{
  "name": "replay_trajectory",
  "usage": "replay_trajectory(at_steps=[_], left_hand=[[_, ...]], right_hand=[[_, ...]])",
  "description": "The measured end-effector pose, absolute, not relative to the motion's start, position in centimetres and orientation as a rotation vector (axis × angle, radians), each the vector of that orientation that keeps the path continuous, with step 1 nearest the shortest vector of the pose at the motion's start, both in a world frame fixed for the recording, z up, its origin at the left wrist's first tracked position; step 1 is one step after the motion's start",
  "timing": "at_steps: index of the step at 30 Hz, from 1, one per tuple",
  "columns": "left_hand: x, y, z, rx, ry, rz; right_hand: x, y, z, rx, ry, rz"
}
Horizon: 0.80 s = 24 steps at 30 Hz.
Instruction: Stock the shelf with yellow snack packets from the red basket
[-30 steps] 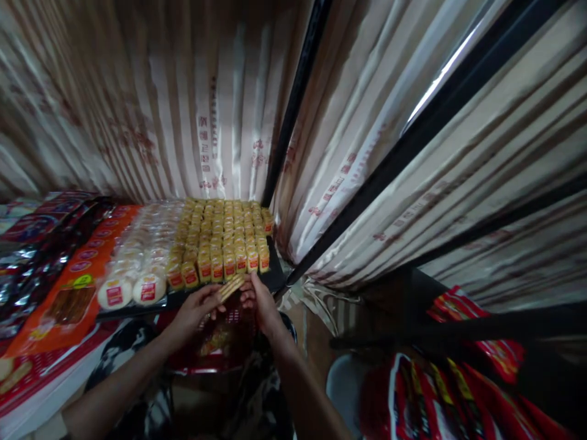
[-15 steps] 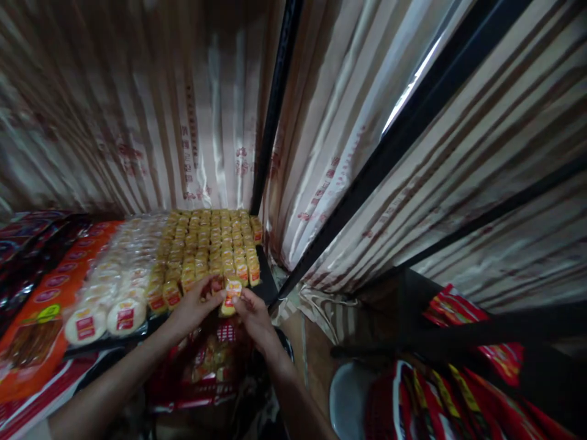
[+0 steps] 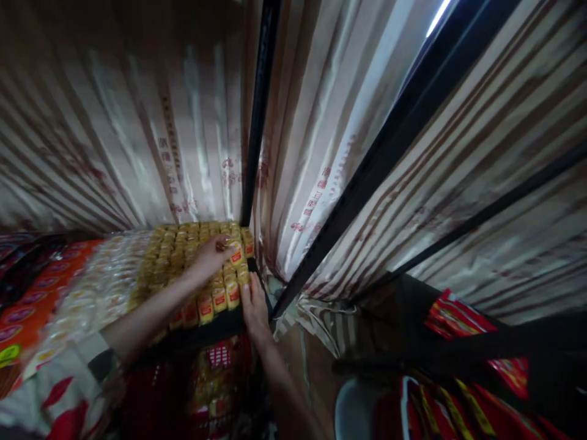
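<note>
My left hand [image 3: 213,255] reaches over the rows and pinches a small yellow wrapped snack cake [image 3: 235,252] with a red-and-white label. The cake is at the right side of the block, near its back corner. Beneath and around it stand tight rows of similar wrapped cakes [image 3: 206,308] on a dark shelf [image 3: 202,333]. My right hand [image 3: 255,304] lies along the right edge of the rows, fingers stretched out and fingertips against the end packs. My left forearm hides part of the front rows.
Left of the yellow rows lie clear-wrapped white round packs [image 3: 89,290] and an orange package [image 3: 46,287]. Dark uprights [image 3: 353,189] stand before striped curtains [image 3: 197,140]. At lower right are red packets [image 3: 454,403] and a pale tub [image 3: 353,409].
My left hand has moved forward with the cake, from in front of the rows to above their right side. My right hand has let go of it and moved to the rows' right edge.
</note>
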<state>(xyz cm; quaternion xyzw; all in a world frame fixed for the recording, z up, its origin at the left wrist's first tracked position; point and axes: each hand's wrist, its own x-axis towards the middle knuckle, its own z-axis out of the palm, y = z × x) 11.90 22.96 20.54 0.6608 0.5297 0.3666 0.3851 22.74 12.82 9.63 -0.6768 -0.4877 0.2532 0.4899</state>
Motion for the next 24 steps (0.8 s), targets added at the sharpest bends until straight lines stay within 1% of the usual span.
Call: replay_trajectory(at_steps=[3, 7, 14, 19, 24], left_hand=[[14.9, 25.5, 19.8, 1.809, 1.41, 0.9], [17.5, 27.4, 18.0, 2.078, 1.433, 0.762], [18.7, 28.1, 15.8, 2.232, 1.393, 0.544], [19.5, 28.1, 15.4, 2.319, 1.401, 0.396], [20.3, 28.2, 15.4, 2.322, 1.416, 0.341]], right_hand=[[22.5, 13.1, 9.0, -1.634, -1.229, 0.621], [22.3, 13.1, 8.7, -1.615, -1.231, 0.596], [22.5, 13.2, 8.3, -1.594, -1.231, 0.596], [22.7, 13.1, 8.0, -1.603, -1.253, 0.598], [22.8, 13.2, 7.7, -1.589, -1.305, 0.508]])
